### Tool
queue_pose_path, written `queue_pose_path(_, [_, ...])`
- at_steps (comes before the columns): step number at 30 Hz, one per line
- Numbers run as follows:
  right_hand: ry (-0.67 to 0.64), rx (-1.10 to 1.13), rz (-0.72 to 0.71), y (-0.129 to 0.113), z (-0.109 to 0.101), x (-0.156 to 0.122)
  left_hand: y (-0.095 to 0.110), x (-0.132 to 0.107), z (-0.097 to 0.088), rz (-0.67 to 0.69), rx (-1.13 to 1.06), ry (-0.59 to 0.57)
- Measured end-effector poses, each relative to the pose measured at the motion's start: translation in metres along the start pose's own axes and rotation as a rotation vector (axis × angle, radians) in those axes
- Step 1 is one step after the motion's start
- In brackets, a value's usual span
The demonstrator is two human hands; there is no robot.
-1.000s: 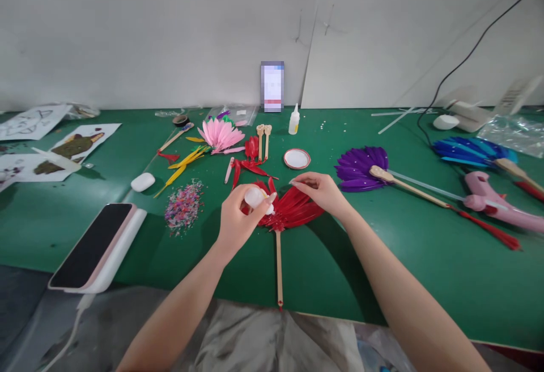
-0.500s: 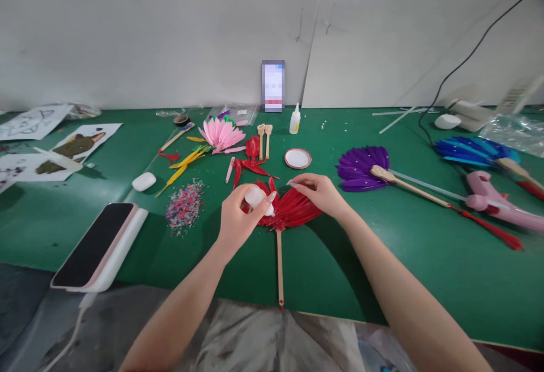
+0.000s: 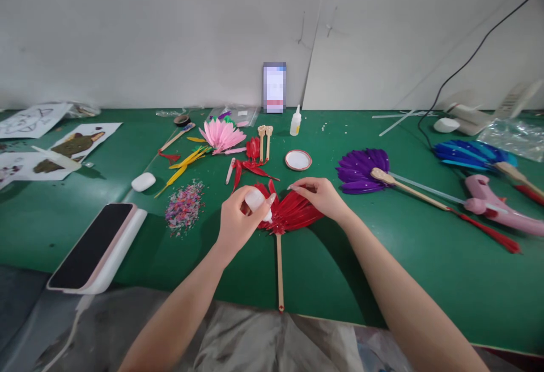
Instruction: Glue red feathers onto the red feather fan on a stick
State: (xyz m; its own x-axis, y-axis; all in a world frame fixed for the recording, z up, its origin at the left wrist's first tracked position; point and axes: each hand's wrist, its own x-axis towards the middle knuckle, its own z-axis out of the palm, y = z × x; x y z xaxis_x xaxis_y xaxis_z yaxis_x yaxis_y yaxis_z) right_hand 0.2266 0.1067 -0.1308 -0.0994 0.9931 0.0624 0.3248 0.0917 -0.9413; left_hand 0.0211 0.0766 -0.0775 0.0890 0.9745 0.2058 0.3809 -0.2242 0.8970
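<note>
A red feather fan [image 3: 300,213] with a thin wooden handle [image 3: 279,270] lies in front of me, feathers pointing away. My left hand [image 3: 240,213] is closed around a small white bottle [image 3: 255,199], tilted so its tip [image 3: 268,219] points down at the base of the feathers. Over the fan's upper right feathers, my right hand [image 3: 318,195] has thumb and fingers pinched together. Whatever is between those fingertips is too small to make out. Beyond the fan are loose red feathers [image 3: 255,169] and a round white lid-like dish [image 3: 298,160] with a red rim.
A purple feather fan [image 3: 361,171], a blue feather fan [image 3: 471,154] and a pink glue gun [image 3: 488,202] lie right. Pink feathers [image 3: 221,136], yellow feathers [image 3: 182,165], colourful bits [image 3: 184,208] and a phone [image 3: 93,242] lie left. A dropper bottle [image 3: 296,122] stands behind.
The white bottle's tip has dipped slightly lower toward the base of the red feathers. My right hand stays pinched at nearly the same spot. The view has shifted a little.
</note>
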Motion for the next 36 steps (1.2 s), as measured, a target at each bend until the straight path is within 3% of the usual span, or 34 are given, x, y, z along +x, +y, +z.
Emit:
queue_pose_path(10, [-0.009, -0.028, -0.008, -0.002, 0.000, 0.000, -0.003, -0.001, -0.001, 0.004, 0.025, 0.017])
queue_pose_path(21, [-0.002, -0.093, 0.027, -0.006, -0.007, 0.000, 0.000, -0.001, -0.002, -0.009, -0.041, 0.155])
queue_pose_path(29, [-0.063, -0.092, 0.113, -0.007, -0.014, -0.003, -0.005, 0.001, -0.002, -0.015, -0.054, 0.152])
queue_pose_path(36, [-0.029, -0.140, 0.058, -0.009, -0.009, -0.003, -0.006, 0.001, -0.002, -0.022, -0.059, 0.146])
